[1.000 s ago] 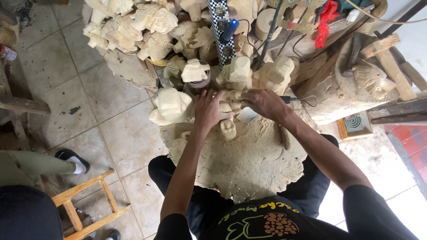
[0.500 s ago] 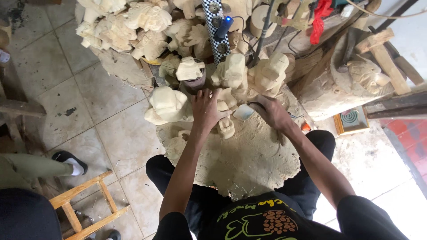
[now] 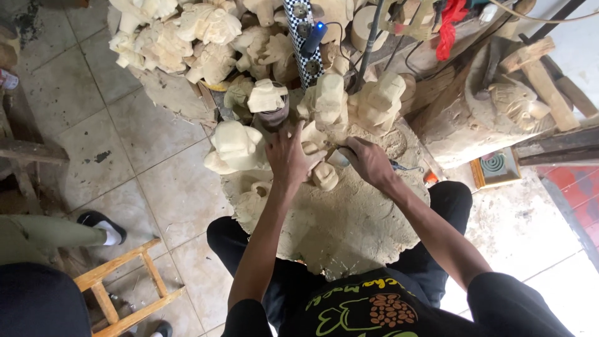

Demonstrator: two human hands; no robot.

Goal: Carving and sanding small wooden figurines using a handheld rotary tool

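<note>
Pressing down with fingers spread, the left hand [image 3: 288,156] lay open on a pale wooden carving [image 3: 312,146] at the far edge of the sawdust-coated stump [image 3: 349,218]. Right hand [image 3: 369,161] was closed around a small carving tool [image 3: 340,157], tip against the same carving. Unfinished carved figures [image 3: 234,146] stood beside and beyond.

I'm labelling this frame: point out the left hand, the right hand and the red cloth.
left hand [image 3: 288,156], head view, back of hand
right hand [image 3: 369,161], head view, knuckles
red cloth [image 3: 450,25], head view, hanging fold
</note>
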